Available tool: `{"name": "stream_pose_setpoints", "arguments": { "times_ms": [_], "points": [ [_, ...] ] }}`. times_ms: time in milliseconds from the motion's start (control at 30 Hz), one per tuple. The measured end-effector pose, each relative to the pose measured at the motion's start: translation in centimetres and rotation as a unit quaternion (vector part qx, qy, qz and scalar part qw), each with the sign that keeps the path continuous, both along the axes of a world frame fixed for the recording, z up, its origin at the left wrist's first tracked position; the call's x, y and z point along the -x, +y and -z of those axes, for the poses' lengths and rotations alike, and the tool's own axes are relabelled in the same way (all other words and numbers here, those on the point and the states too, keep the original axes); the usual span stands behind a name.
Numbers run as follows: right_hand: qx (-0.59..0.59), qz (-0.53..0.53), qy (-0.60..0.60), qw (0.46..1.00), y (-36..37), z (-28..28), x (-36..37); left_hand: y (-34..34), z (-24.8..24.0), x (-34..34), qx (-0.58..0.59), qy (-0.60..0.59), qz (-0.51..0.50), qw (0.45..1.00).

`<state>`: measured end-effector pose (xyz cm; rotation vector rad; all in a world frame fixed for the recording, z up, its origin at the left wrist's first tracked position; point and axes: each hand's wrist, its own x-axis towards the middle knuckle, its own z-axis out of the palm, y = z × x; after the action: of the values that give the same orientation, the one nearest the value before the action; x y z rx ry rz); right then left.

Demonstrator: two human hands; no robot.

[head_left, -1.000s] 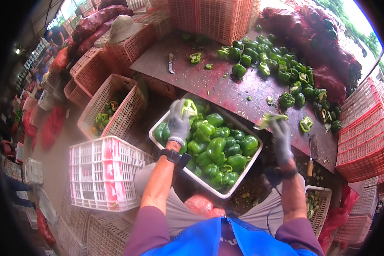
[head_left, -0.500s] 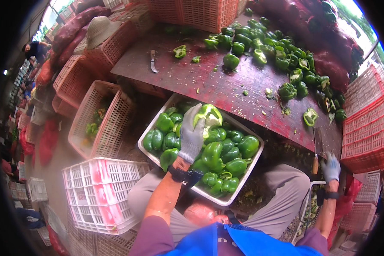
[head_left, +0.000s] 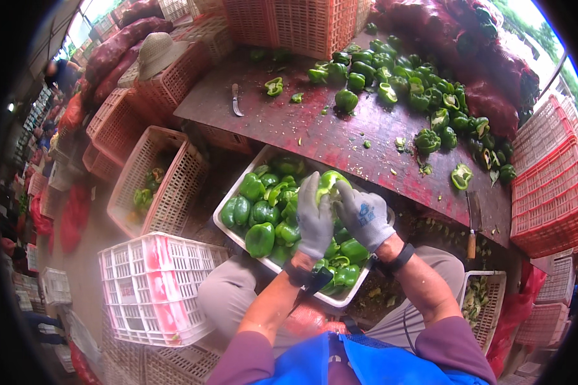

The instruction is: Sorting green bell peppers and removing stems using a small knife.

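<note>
Both forearms come up from the lower edge, bent inward, so that the gloved hands meet over the upper middle of a white tub point(head_left: 336, 301). The left hand point(head_left: 316, 221) stands nearly upright, its back toward the viewer and its fingers pointing away from the body; the right hand point(head_left: 366, 215) tilts inward from the other side, its back up. Between them, above the peppers in the tub, they hold one green bell pepper point(head_left: 332, 179) with pale flesh showing. The left fingers are bent only a little, closed against the pepper's near left side; the right fingers curl in against its right side, their tips partly hidden. Each wrist wears one black band. Green bell peppers point(head_left: 260, 240) fill the tub, well over ten in view, too overlapped to count exactly. On the wooden table point(head_left: 289, 122) lie two knives: one small knife point(head_left: 236, 101) near the left end, and one broad-bladed knife point(head_left: 473, 218) at the near right edge. One cut pepper piece point(head_left: 461, 176) sits just beyond the broad blade, another point(head_left: 274, 86) near the small knife. A heap of peppers point(head_left: 419, 101) too many to count spreads across the far right. One sun hat point(head_left: 159, 54) rests on a crate.
</note>
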<state>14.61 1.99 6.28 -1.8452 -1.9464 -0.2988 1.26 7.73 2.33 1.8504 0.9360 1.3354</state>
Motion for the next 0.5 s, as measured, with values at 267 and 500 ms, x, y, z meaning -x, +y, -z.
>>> {"name": "stream_pose_setpoints", "arguments": {
  "times_ms": [267, 500],
  "points": [
    [0.197, 0.091, 0.108, 0.97, 0.2, 2.0, 0.6, -1.1, 2.1, -0.4, -0.019, 0.032, 0.001, 0.999],
    [0.215, 0.079, 0.323, 0.918, -8.9, -1.5, -4.6, 7.0, 3.8, 3.9, -0.081, 0.077, -0.105, 0.988]
  ]
}}
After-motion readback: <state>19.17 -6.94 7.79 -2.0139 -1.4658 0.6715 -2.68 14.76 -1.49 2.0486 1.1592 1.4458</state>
